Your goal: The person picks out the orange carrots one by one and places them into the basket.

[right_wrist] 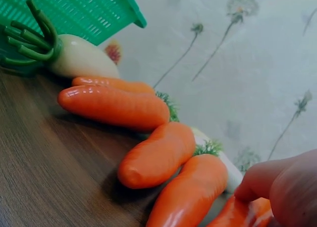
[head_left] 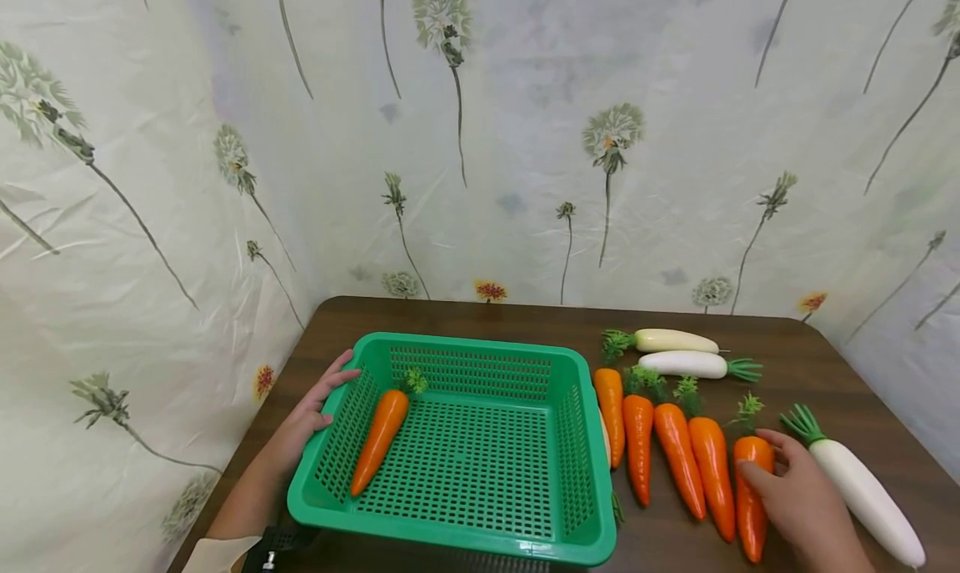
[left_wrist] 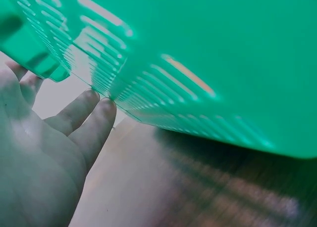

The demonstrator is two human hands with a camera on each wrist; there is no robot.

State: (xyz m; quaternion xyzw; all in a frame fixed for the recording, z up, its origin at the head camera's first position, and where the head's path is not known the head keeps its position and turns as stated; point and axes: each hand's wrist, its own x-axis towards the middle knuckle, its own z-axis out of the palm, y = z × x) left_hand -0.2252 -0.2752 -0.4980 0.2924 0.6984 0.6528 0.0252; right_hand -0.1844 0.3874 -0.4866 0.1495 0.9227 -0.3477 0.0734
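Observation:
In the head view, my left hand (head_left: 303, 427) is at the left side of a green plastic basket (head_left: 480, 548). The left wrist view shows its fairly straight fingers (left_wrist: 94, 125) touching the basket's slotted wall (left_wrist: 193, 83). One carrot (head_left: 380, 444) with a leafy top lies inside the basket, along its left side. At the right, my right hand (head_left: 806, 490) grips the upper part of the rightmost carrot (head_left: 752, 515) in a row, thumb on one side and fingers on the other. The right wrist view shows that hand (right_wrist: 292, 187) only partly.
Several other carrots (head_left: 678, 456) lie between basket and right hand. Two white radishes (head_left: 678, 363) lie behind them, and a larger one (head_left: 870, 502) is right of the hand. Another radish (right_wrist: 81, 56) lies beside the basket, mostly hidden from above. The dark wooden table (head_left: 750, 327) meets a flower-patterned wall covering (head_left: 510, 139).

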